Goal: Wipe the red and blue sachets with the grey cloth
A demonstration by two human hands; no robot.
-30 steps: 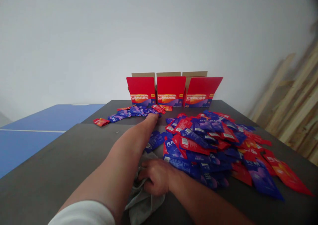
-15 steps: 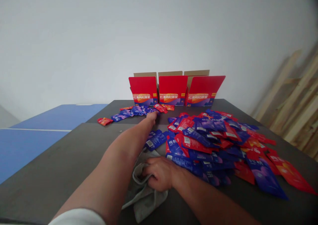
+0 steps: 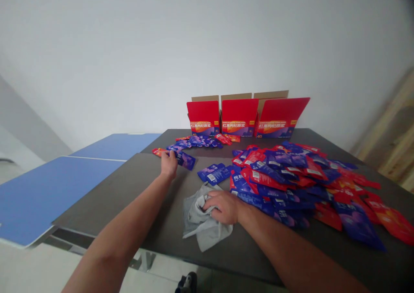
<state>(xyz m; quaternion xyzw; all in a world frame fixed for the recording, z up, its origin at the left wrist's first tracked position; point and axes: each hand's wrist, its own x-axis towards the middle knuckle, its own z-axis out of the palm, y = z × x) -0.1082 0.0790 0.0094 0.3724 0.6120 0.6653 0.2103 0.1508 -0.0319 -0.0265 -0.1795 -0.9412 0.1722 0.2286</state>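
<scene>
The dark table [image 3: 110, 198] stood before a pale wall [image 3: 129, 69], a blue table [image 3: 80, 185] at its left and wooden planks [image 3: 393, 138] at the far right, cut off by the frame. Three red boxes [image 3: 237, 116] stood at its far end, raised flaps hiding their insides. The left hand [image 3: 168, 164] had its fingers clamped on a blue pouch [image 3: 185, 160] over the table's left side, covering one end; whether the pouch touched the table was hard to tell. The right hand [image 3: 224, 207] had its fingers curled into a grey cloth [image 3: 207, 230], tips lost in the folds. Beside it lay a pile [image 3: 281, 172] of pouches, the lower ones mostly buried. Below, a shoe [image 3: 191, 280] showed only in part.
</scene>
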